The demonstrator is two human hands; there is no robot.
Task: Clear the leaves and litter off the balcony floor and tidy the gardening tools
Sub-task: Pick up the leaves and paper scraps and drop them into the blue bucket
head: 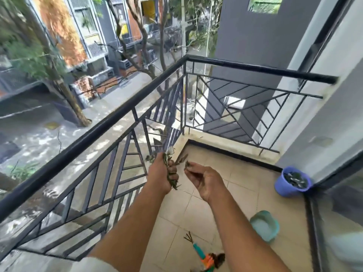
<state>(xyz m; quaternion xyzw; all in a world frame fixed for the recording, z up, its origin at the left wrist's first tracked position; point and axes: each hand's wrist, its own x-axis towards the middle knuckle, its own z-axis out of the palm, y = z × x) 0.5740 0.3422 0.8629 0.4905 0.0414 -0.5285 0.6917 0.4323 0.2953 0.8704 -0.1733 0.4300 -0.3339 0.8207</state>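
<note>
From the head view, the person stands at the corner of the balcony with both arms held out over the tiled floor [196,209]. The left hand [161,174] is closed in a fist around a bunch of leaves [170,169], with stems and a pale scrap poking out above the fingers and a green tip hanging below them. It looks as though that hand serves as the collecting hand, so the pickings stay together instead of dropping back down.

Just beside it, the right hand [204,178] has its fingers [189,166] curled, and the fingertips pinch a small dark leaf or scrap; it is too blurred to say which. It is held close to the left fist, probably so the piece can be passed into the bunch.

Below the right fingers and nearer the person, a hand rake [197,246] with a teal and orange handle lies flat on the tiles, untouched, with another dark tool head beside it. Further right of the fingers sits a teal basin [265,225], and beyond that, in the corner by the wall, a blue bucket [292,182] with dark contents. I would judge the bucket is where the handful is bound. The railing [110,122] runs just to the left of the left fingers.
</note>
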